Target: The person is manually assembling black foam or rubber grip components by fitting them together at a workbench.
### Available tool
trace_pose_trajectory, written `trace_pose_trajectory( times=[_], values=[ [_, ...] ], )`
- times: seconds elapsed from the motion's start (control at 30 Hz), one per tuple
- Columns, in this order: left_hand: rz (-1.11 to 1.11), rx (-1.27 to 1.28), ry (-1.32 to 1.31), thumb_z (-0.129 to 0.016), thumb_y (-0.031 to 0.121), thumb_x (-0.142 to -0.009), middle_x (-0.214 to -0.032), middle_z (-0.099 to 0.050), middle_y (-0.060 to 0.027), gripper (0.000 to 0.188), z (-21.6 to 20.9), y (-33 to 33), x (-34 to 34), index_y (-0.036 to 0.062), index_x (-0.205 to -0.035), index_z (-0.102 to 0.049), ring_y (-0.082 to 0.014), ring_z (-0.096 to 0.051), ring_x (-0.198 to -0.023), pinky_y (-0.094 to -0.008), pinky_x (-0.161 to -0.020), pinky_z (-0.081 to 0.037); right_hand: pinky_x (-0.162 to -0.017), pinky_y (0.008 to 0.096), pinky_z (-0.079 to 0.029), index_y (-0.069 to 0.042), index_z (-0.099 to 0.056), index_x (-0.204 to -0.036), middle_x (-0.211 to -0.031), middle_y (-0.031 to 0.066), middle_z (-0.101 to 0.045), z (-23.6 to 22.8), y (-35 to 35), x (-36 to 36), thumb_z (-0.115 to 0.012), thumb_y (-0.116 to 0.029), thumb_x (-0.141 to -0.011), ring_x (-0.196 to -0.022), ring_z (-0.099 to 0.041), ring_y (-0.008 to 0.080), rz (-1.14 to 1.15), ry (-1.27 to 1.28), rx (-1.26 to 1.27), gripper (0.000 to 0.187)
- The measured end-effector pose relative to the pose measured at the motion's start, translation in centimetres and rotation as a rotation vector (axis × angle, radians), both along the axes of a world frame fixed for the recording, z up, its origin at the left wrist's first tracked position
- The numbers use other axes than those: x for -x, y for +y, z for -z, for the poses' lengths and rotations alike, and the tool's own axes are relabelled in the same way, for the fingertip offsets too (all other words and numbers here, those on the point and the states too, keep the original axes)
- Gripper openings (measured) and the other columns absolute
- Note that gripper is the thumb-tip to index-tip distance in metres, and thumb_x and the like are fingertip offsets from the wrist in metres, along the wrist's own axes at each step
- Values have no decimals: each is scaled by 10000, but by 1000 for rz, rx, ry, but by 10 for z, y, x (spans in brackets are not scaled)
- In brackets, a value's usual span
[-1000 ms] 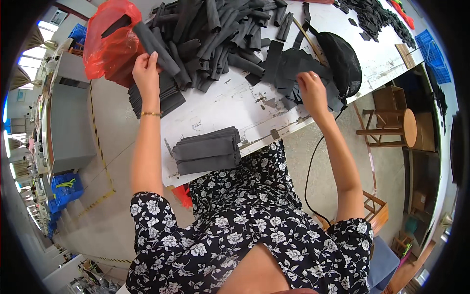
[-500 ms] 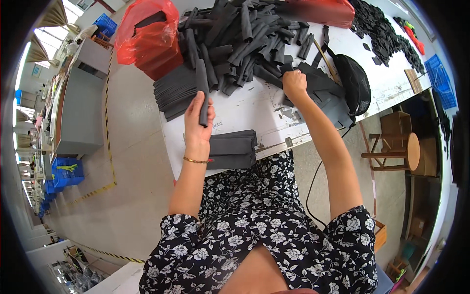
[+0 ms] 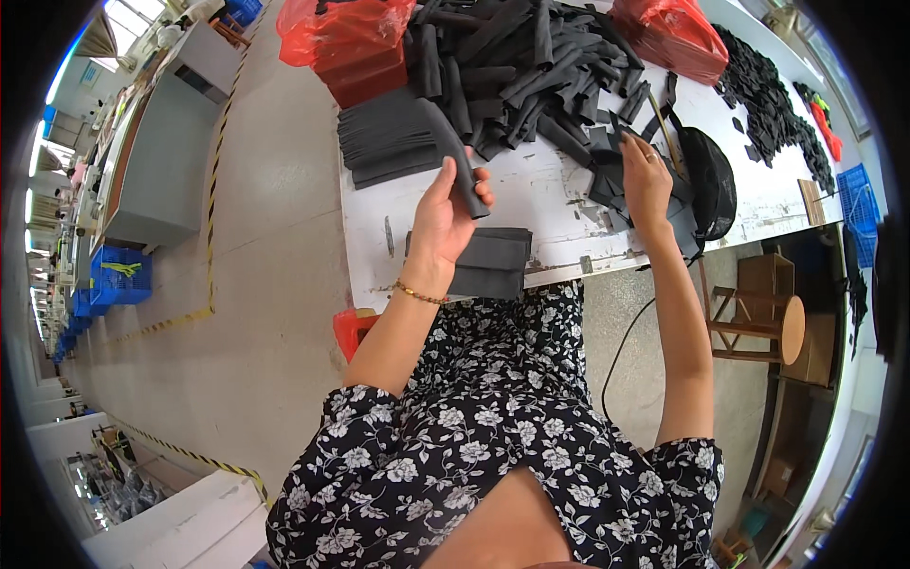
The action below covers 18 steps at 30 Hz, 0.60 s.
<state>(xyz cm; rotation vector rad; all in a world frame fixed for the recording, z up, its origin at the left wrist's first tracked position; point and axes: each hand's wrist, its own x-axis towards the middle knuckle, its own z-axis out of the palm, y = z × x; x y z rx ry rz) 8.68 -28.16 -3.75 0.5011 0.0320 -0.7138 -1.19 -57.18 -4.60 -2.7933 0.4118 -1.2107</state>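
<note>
My left hand (image 3: 445, 213) is closed round a dark grey rolled fabric strip (image 3: 453, 147), which slants up and away above the table. Below that wrist lies a neat stack of folded dark fabric (image 3: 491, 262) at the table's near edge. Farther right, my right hand (image 3: 648, 182) reaches down to flat dark fabric pieces (image 3: 604, 192), its fingers bent together at a dark fabric piece (image 3: 617, 126). The fingertips partly hide that piece. Beyond the left hand sits a layered row of dark strips (image 3: 384, 137), beside a big heap of rolled strips (image 3: 531, 71).
Red plastic bags (image 3: 365, 52) stand at the heap's left and right. A black mesh bag (image 3: 711, 180) lies right of my right hand on the white table (image 3: 559, 232). Small dark scraps (image 3: 773, 104) cover the far right. A wooden stool (image 3: 791, 329) stands at right.
My view has shifted, so the table appears farther right. The left hand's rolled strip now leans more to the left at its far end. My right hand has moved from the heap's edge to the flat pieces.
</note>
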Motion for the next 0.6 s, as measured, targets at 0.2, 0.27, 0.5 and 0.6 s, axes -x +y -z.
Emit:
trace_pose_trajectory(
  times=[0.2,0.27,0.5,0.6],
  values=[
    [113,65,-112,-531,299,-990,-847,-591,-116,359,-20,-10,25,5,-1196,-530,-164,-522,-705,-319,-703,-448,-886,388,-493,-8,-613,-1138,-1173,141,-605,-54,127,2,-615,-28,-794,-1035,-594,299,-545,41,125,345],
    [106,85,-154,-507,316,-998,-810,-581,-84,354,-30,-8,27,34,-1210,-531,-137,-504,-684,-283,-669,-413,-882,356,-490,-6,-589,-1173,-1129,143,-621,-48,135,4,-618,-13,-827,-1002,-615,269,-556,58,30,347],
    [215,338,-171,-438,341,-1017,-875,-587,-117,392,-28,0,13,26,-1237,-517,-175,-535,-721,-308,-689,-430,-797,219,-437,-34,-491,-985,-898,-13,-546,-50,133,-5,-613,-35,-928,-877,-524,58,-956,169,-1284,134],
    [54,116,-67,-446,333,-1006,-1014,-621,-131,380,-36,1,13,54,-1255,-513,-217,-586,-880,-343,-806,-464,-825,282,-446,-26,-514,-967,-961,40,-585,-43,107,-2,-736,-58,-811,-938,-566,146,-747,224,-948,274]
  ],
)
